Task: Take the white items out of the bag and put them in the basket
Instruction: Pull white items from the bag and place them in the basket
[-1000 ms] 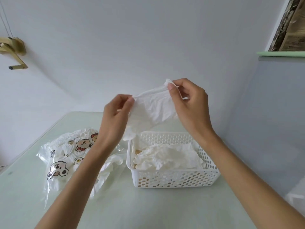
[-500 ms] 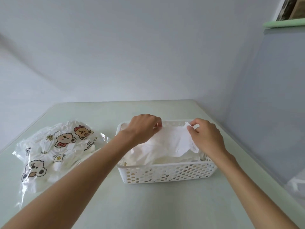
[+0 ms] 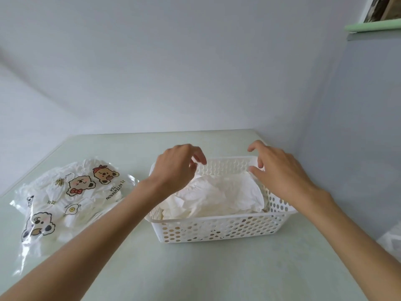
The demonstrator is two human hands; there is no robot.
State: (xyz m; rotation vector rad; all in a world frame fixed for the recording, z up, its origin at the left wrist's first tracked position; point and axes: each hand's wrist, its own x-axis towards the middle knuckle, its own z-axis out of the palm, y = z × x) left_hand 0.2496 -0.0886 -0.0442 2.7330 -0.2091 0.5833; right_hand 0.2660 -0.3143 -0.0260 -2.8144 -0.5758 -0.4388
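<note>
White items (image 3: pixel 219 197) are lying piled in the basket (image 3: pixel 217 232) on the table (image 3: pixel 217 274); more are sitting in the bag (image 3: pixel 71 198), left. Both hands, left hand (image 3: pixel 176 168) and right hand (image 3: pixel 280 172), are hovering over it, fingers loosely spread, holding nothing. Next reach left, pinching one item only.

The basket (image 3: pixel 219 229) stands on the table (image 3: pixel 217 268), right of centre, near the right edge. Crumpled items (image 3: pixel 217 198) lie inside it. The bag (image 3: pixel 65 200) lies by the left edge, holding more items (image 3: pixel 54 185), apart from the basket.
</note>
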